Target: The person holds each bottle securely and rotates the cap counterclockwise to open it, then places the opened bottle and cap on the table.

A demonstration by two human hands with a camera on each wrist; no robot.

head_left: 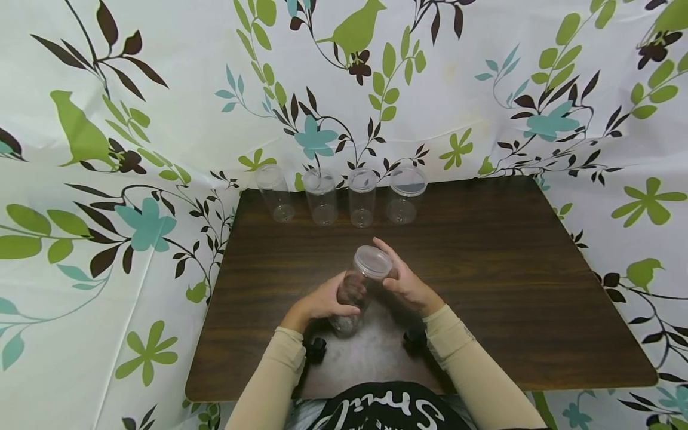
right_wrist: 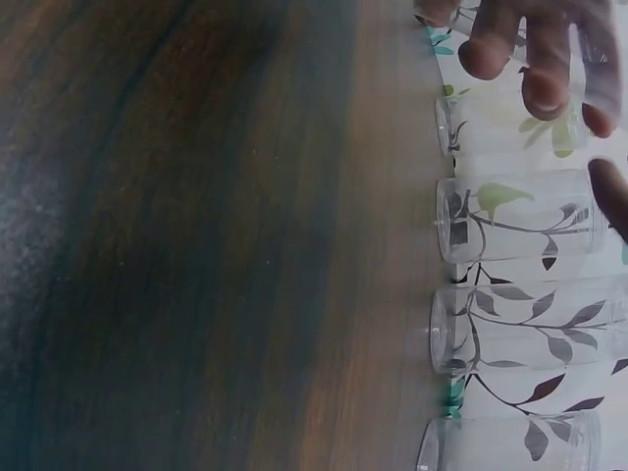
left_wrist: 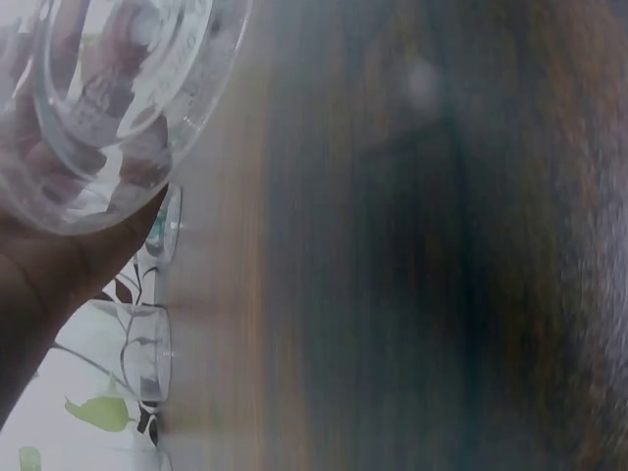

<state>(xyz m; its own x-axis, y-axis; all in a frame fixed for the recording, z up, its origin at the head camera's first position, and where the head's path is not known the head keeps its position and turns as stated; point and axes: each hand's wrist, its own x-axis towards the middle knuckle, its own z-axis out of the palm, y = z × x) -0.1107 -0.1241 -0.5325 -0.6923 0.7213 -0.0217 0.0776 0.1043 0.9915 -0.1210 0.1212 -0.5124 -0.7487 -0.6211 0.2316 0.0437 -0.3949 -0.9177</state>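
My left hand (head_left: 324, 298) grips a clear plastic jar (head_left: 368, 291) around its side; the fingers behind show through the wall. The jar leans with its round lid (head_left: 372, 261) up and toward the right. In the left wrist view its ringed base (left_wrist: 137, 128) is held above the tabletop. My right hand (head_left: 412, 288) is beside the lid, fingers spread behind it and thumb at its near right side. Seen from the right wrist, the fingers (right_wrist: 542, 88) are apart, with a gap to the thumb.
Several clear jars stand in a row along the back edge of the dark wooden table (head_left: 484, 269), among them a wider lidded jar (head_left: 407, 194) at the right end. A patterned cloth (head_left: 457, 71) hangs behind. Small black objects (head_left: 316, 349) show by both wrists.
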